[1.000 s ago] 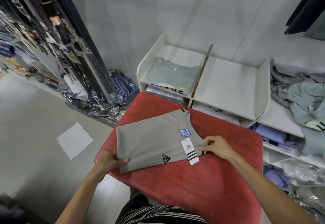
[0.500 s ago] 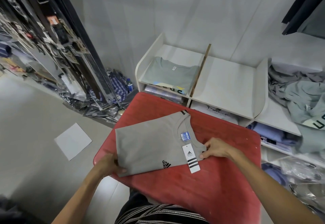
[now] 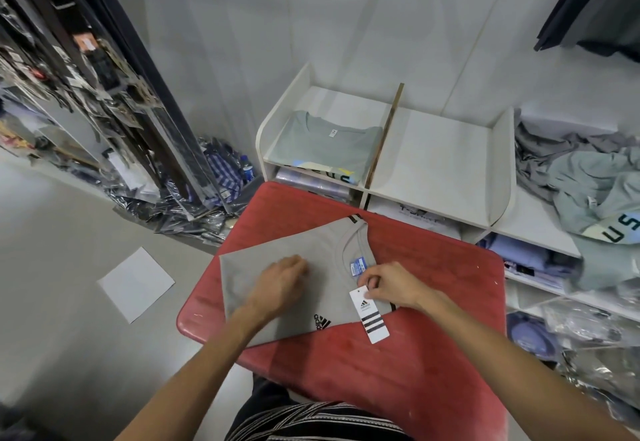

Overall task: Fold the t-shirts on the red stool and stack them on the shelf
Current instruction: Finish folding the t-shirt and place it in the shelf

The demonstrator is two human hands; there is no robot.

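We see a white shelf by the wall, with parts side by side. In its left part lies one folded green t-shirt. The middle part has a bare white floor. On the right part sits a messy pile of t-shirts not folded yet.

In front of the shelf stands the red stool. A folded grey Adidas t-shirt lies flat on it, toward its left side, with the neck hole pointing to the shelf.

Our left hand rests on top of the grey t-shirt, near its middle. The fingers look flat and loose, pressing the cloth down. This grip holds nothing. The hand is a bit blurry.

Our right hand is at the right edge of the t-shirt, just below the neck hole. Its finger and thumb pinch the top of the white paper tag with black stripes. The tag lies half on the t-shirt and half on the red stool.

A moment ago our left hand was at the bottom left corner of the t-shirt, at the edge of the stool. Now it has moved up onto the cloth. Our right hand was on the t-shirt's edge by the tag, and now it pinches the tag. The t-shirt has stayed in the same place.

A white sheet of paper lies on the floor to the left.
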